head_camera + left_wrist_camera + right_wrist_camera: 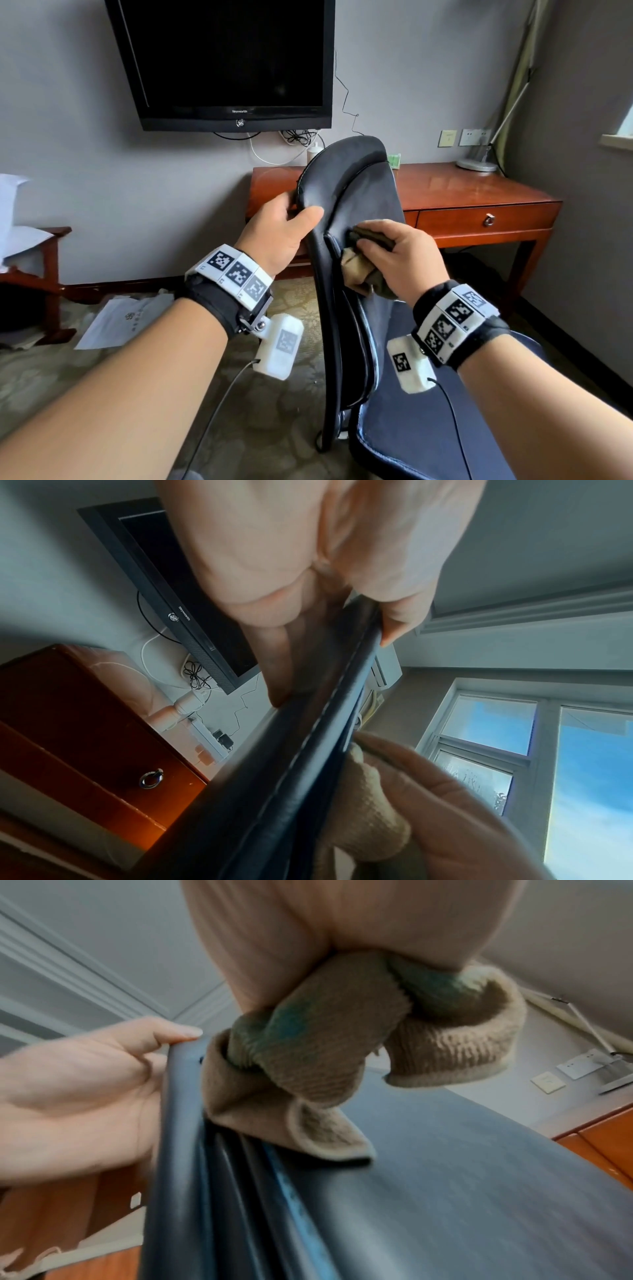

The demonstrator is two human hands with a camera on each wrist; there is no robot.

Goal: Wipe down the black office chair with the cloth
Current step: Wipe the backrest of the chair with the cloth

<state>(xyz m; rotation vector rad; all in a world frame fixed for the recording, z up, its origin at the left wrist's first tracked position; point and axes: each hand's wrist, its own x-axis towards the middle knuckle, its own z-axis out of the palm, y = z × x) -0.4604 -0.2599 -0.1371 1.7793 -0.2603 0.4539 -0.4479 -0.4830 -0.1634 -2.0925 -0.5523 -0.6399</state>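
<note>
The black office chair (356,192) stands before me, its backrest seen edge-on, its seat (421,442) at the lower right. My left hand (284,226) grips the backrest's left edge (325,739), thumb on the front face, fingers behind. My right hand (400,253) holds a bunched tan and olive cloth (359,270) and presses it against the front of the backrest (445,1191), close to the edge seam. In the right wrist view the cloth (308,1064) bulges out under my palm and lies on the leather.
A wooden desk (479,202) with a ring-pull drawer stands behind the chair against the wall. A television (222,61) hangs above, with cables below it. A desk lamp (478,162) sits at the far right. Papers (116,318) lie on the carpet at left.
</note>
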